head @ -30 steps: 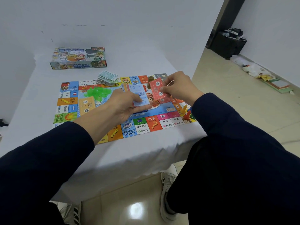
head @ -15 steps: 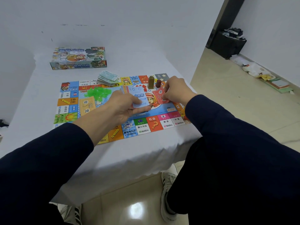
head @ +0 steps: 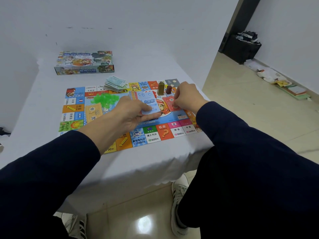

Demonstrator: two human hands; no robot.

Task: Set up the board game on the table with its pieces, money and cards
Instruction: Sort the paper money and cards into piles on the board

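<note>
Left hand [head: 133, 112] pinching blue cards [head: 149, 103] over game board [head: 153, 135]; right hand [head: 187, 98] beside it, fingertips gripping red cards [head: 170, 103].

Plain room, white-clothed table [head: 120, 169], tiled floor [head: 241, 104], bare walls [head: 138, 23]

left hand [head: 133, 114] covers the lower part of the blue card stack [head: 149, 102] and board [head: 74, 107] centre; right hand [head: 187, 98] fingertips hide red card [head: 170, 103] edge, contact unclear; board print too small to read
</note>
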